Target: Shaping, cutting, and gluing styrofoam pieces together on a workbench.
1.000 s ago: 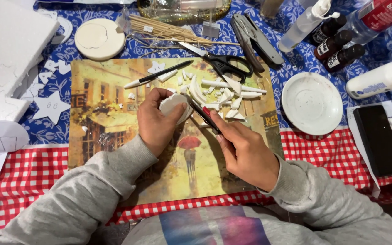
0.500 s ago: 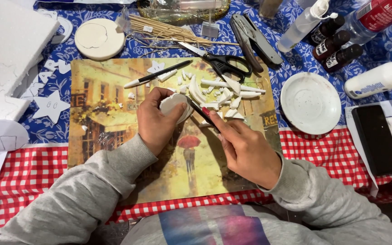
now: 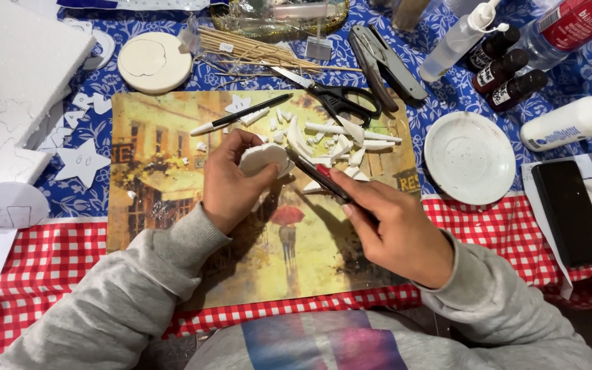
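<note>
Foam disc (image 3: 263, 159), white and matte with a soft rounded edge, sits pinched in my left hand (image 3: 231, 181) over the middle of the picture mat (image 3: 166, 171). My fingers curl around its near side. My right hand (image 3: 395, 233) is closed around a craft knife (image 3: 320, 177), a slim dark handle with a red mark, and its tip meets the disc's right edge. Just beyond lie curved white foam shavings (image 3: 340, 140), thin and crumbly, scattered on the mat. The mat itself is a glossy printed street scene in yellows and browns.

Farther up rest a black pen (image 3: 241, 114), black-handled scissors (image 3: 340, 99), grey metal pliers (image 3: 385, 62) and a bundle of pale wooden skewers (image 3: 255, 51). A round foam disc with a pencilled outline (image 3: 154, 62) lies at upper left, near a thick white foam block (image 3: 18, 75) and a cut-out foam star (image 3: 80, 163). To my right stands a speckled white saucer (image 3: 469, 157), small dark bottles (image 3: 505, 72), a white glue bottle (image 3: 570, 123) and a black phone (image 3: 570, 212). Everything sits on a blue floral cloth (image 3: 447, 103) overlapping a red-and-white checked tablecloth (image 3: 42, 253).
</note>
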